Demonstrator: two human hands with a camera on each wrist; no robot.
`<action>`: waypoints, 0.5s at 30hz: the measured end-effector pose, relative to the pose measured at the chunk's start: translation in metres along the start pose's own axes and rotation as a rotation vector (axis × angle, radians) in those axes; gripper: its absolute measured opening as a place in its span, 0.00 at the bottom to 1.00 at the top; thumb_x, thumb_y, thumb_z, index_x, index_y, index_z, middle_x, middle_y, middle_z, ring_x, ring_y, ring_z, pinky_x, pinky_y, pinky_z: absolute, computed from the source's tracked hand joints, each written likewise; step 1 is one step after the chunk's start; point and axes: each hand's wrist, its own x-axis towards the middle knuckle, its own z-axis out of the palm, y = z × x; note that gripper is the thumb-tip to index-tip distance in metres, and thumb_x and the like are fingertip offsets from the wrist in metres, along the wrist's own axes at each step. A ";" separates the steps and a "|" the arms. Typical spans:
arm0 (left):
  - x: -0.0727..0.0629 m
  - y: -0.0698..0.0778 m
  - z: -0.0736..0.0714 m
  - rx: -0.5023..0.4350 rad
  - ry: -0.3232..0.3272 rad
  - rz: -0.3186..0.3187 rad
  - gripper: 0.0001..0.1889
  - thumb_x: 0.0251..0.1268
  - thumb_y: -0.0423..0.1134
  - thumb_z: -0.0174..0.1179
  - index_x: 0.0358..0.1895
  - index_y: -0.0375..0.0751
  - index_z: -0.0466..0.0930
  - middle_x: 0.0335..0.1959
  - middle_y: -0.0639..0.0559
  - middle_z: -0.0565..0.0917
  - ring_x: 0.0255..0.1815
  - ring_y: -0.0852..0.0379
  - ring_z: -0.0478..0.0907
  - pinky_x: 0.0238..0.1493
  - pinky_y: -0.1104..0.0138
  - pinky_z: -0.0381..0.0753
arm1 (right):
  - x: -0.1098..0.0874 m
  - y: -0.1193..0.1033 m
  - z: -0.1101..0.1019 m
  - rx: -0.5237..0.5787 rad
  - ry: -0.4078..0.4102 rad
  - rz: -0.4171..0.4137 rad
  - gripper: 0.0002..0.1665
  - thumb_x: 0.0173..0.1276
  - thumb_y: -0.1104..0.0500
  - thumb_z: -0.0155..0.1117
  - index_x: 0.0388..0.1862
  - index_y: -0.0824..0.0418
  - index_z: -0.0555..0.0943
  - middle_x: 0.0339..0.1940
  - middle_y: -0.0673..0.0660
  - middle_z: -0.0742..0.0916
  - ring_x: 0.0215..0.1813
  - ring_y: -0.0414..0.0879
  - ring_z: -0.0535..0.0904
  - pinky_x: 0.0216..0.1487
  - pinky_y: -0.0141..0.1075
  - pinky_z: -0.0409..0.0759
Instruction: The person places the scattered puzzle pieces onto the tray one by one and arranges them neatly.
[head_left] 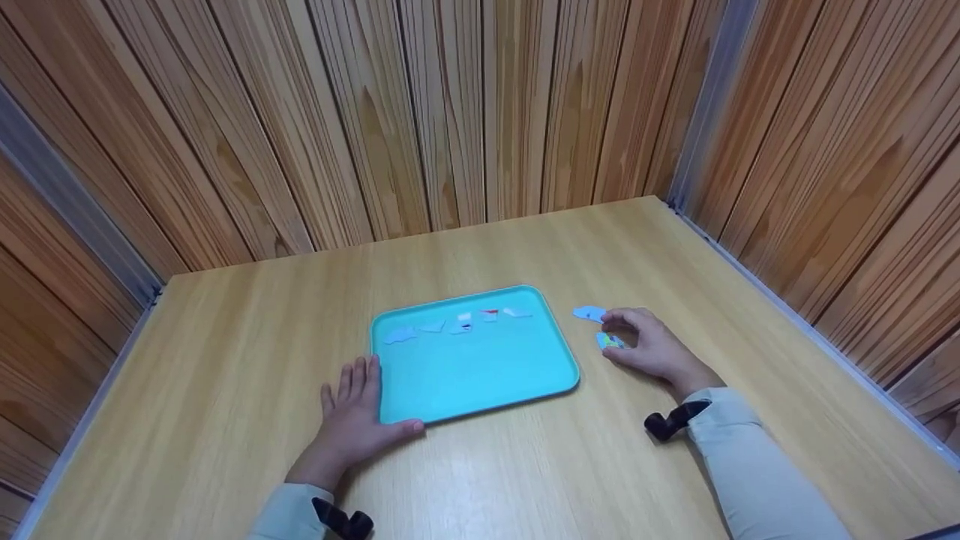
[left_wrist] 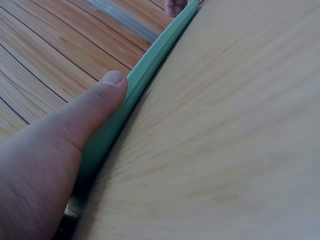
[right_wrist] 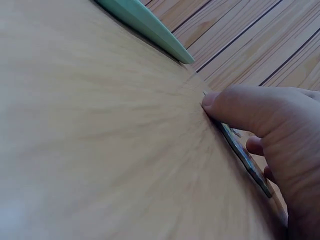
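Observation:
My left hand [head_left: 351,427] rests on the near left corner of a turquoise tray [head_left: 480,382], fingers straight along its left side, thumb at the front rim. The left wrist view has the thumb [left_wrist: 102,102] touching the tray's side. To the right of the tray, my right hand [head_left: 651,346] holds a small flat irregular piece, blue with green and yellow [head_left: 610,341], between thumb and curled fingers. In the right wrist view the thumb is on the edge of this thin piece [right_wrist: 245,156], low over the table; the fingertips are mostly hidden. A light blue flat piece [head_left: 588,313] lies just beyond.
Several flat irregular pieces lie in a row along the tray's far part, among them a light blue one [head_left: 400,335] and a red and white one [head_left: 489,315]. The wooden table [head_left: 255,337] ends at wood-panelled walls [head_left: 450,112] at the back and sides.

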 end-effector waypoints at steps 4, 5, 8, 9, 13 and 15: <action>0.000 -0.001 0.001 -0.004 -0.004 -0.001 0.73 0.46 0.83 0.58 0.82 0.39 0.31 0.82 0.35 0.32 0.81 0.36 0.23 0.70 0.34 0.18 | -0.003 0.001 -0.004 -0.091 0.003 -0.015 0.20 0.61 0.59 0.78 0.52 0.60 0.85 0.55 0.58 0.83 0.63 0.57 0.71 0.66 0.53 0.65; 0.000 -0.001 0.001 -0.003 -0.003 0.000 0.73 0.46 0.83 0.58 0.82 0.39 0.30 0.82 0.35 0.32 0.81 0.36 0.23 0.70 0.34 0.18 | -0.004 0.002 -0.005 -0.098 0.000 -0.017 0.18 0.61 0.59 0.78 0.50 0.59 0.86 0.55 0.57 0.83 0.62 0.56 0.71 0.65 0.53 0.66; 0.000 -0.001 0.001 -0.003 0.000 0.004 0.73 0.46 0.83 0.58 0.82 0.39 0.30 0.82 0.35 0.32 0.82 0.36 0.23 0.71 0.35 0.18 | -0.005 0.003 -0.007 -0.102 -0.002 -0.011 0.16 0.62 0.57 0.78 0.49 0.57 0.88 0.52 0.56 0.82 0.60 0.55 0.70 0.63 0.54 0.66; 0.000 -0.001 0.001 -0.006 0.003 0.008 0.73 0.46 0.83 0.58 0.82 0.39 0.30 0.82 0.35 0.32 0.82 0.36 0.24 0.71 0.34 0.18 | -0.006 0.003 -0.007 -0.109 0.001 -0.005 0.17 0.62 0.56 0.78 0.49 0.56 0.88 0.52 0.56 0.82 0.59 0.55 0.69 0.62 0.54 0.66; 0.001 -0.002 0.001 -0.010 -0.001 0.010 0.73 0.46 0.83 0.58 0.82 0.40 0.29 0.82 0.35 0.32 0.82 0.36 0.23 0.71 0.35 0.18 | -0.005 0.004 -0.007 -0.116 0.008 0.018 0.18 0.61 0.54 0.78 0.49 0.56 0.88 0.51 0.56 0.82 0.58 0.54 0.68 0.60 0.53 0.66; 0.001 -0.003 0.001 -0.010 -0.006 0.005 0.73 0.46 0.84 0.58 0.82 0.40 0.29 0.82 0.36 0.31 0.82 0.36 0.23 0.70 0.35 0.17 | -0.005 0.003 -0.006 -0.112 0.007 0.028 0.17 0.61 0.54 0.78 0.49 0.56 0.88 0.51 0.56 0.81 0.58 0.54 0.68 0.60 0.52 0.65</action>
